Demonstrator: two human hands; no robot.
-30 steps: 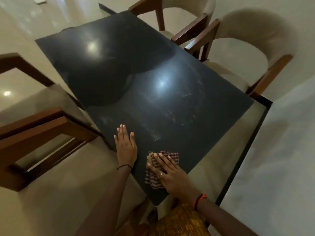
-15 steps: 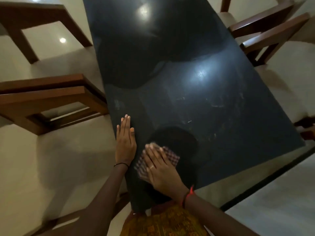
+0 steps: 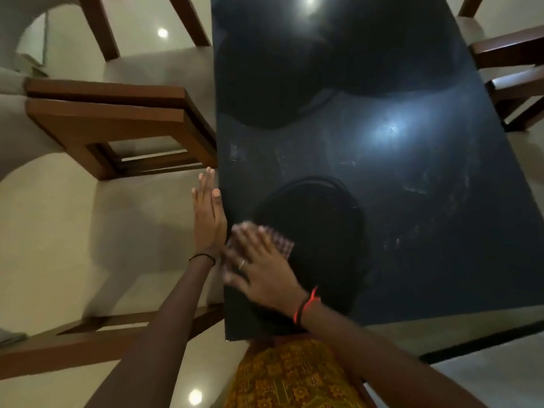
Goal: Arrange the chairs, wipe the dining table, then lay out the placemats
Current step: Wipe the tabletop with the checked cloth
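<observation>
A checked cloth [image 3: 279, 244] lies flat on the dark dining table [image 3: 397, 201] near its near-left corner, pinned under the spread, motion-blurred fingers of the right hand [image 3: 259, 269]; most of it is hidden. The left hand [image 3: 209, 216] rests flat, fingers together, along the table's left edge. Wooden chairs [image 3: 117, 122] stand just beside that edge.

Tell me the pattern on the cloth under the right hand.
Small red-and-white checks on the wiping cloth, partly blurred; seen in the head view.
</observation>
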